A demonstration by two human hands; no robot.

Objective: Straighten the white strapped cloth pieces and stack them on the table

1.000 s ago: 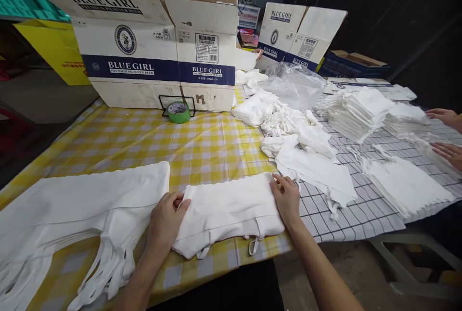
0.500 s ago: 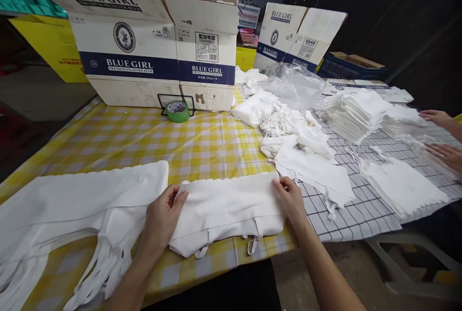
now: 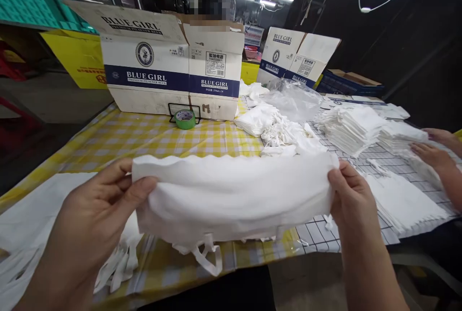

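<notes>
A white strappy top [image 3: 231, 195], its thin straps dangling from the lower edge, is stretched sideways in the air above the table's front part. My left hand [image 3: 104, 200] pinches its left upper corner between thumb and fingers. At the opposite corner, my right hand [image 3: 350, 190] grips the cloth the same way. Left of it lies a spread of layered white garments [image 3: 46, 205] with loose straps, partly hidden behind my left hand and forearm.
A yellow checked tablecloth [image 3: 144, 135] covers my side. Behind stand a large beer carton [image 3: 151, 101] and a green tape roll [image 3: 185, 119]. Folded white stacks [image 3: 350, 128] and a clear plastic bag [image 3: 292, 99] lie at right, where another person's hands [image 3: 433, 154] touch white cloth.
Both hands have lifted the white top off the table, closer to the camera, and pulled it wider. The view has tilted upward. At right, the other person's hands have shifted slightly.
</notes>
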